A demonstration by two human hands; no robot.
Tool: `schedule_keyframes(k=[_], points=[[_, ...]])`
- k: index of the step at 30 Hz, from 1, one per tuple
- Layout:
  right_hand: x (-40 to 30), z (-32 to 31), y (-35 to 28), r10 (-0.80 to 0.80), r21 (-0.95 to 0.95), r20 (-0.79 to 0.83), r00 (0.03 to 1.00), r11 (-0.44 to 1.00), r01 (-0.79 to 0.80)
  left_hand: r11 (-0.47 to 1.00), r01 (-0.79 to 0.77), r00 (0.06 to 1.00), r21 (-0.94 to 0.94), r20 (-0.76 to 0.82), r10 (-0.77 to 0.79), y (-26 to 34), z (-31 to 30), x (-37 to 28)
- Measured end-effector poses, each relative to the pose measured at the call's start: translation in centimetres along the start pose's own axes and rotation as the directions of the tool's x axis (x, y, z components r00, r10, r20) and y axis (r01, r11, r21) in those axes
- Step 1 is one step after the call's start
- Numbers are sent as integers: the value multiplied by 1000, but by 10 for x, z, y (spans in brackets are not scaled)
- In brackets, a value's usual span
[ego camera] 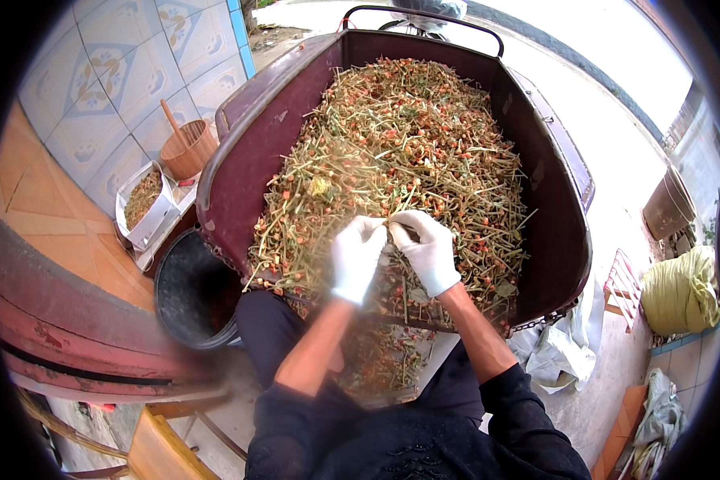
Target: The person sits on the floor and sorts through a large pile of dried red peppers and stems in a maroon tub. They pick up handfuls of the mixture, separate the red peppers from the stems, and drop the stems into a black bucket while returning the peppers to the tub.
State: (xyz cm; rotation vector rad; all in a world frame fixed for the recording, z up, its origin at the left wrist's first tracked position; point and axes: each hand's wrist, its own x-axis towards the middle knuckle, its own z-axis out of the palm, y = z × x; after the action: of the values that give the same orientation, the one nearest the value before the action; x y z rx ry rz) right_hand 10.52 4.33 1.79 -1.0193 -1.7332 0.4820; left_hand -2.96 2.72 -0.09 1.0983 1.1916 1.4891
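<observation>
A heap of dry plant stalks with orange-red bits (pixel 420 144) fills the maroon metal cargo bed (pixel 264 126) in front of me. Over its near side, my left hand (pixel 360 255) and my right hand (pixel 425 249), both in white gloves, meet at the fingertips. Thumb and forefinger of each are pinched together around a small brownish plant piece (pixel 387 222), mostly hidden by the gloves. More stalks and bits (pixel 390 357) lie below the bed's open near end, between my knees. A blurred patch covers part of the view near my left hand.
At left stand a black bucket (pixel 183 300), a white box of plant bits (pixel 171 210) and a wooden tub (pixel 207 147) with a handle. Chains hang at the bed's near corners. A yellow-green sack (pixel 678 291), folding stool (pixel 621 288) and brown bucket (pixel 669 204) are at right.
</observation>
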Motion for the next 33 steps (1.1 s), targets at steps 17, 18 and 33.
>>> schedule_keyframes(k=[17, 18, 33], points=[[9, -5, 3, 64, 76, 112, 992, 994, -73, 962, 125, 991, -244, 81, -108, 15, -4, -2], [9, -6, 1, 19, 35, 108, 994, 999, -23, 968, 121, 991, -221, 89, -104, 14, -5, -1], [1, 5, -8, 7, -19, 11, 1000, 1000, -7, 991, 21, 998, -129, -60, -29, -2, 2, -1]])
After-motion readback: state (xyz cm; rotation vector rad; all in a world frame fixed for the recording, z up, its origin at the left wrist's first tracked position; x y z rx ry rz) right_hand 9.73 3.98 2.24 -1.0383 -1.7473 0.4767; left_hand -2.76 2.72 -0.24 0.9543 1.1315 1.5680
